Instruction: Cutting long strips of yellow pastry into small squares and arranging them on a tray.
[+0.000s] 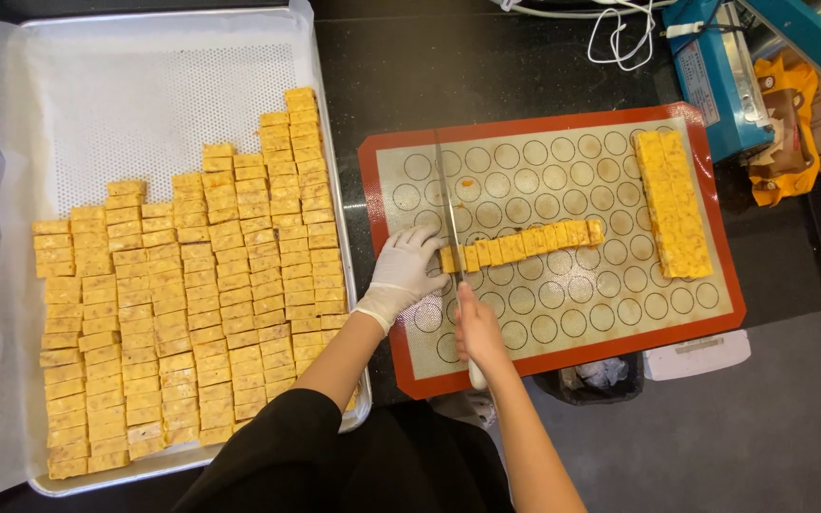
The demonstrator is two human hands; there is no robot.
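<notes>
Dark countertop holds a silicone mat (715,313). Her gloved left hand (403,271) rests open-fingered, steadying the yellow strip (525,244) at mat centre; her right hand (477,328) grips the knife (450,214). Straight, even downward cuts would match the tray (144,76) pieces.

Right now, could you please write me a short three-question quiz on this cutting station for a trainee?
1. True or false: the left hand wears a white glove and the right hand is bare.
2. Which does the knife cut? A) the long strip B) the wide slab C) the pieces on the tray
3. Fill in: the strip lies on a baking mat with a ____ border.

Key: 1 true; 2 A; 3 red.
</notes>
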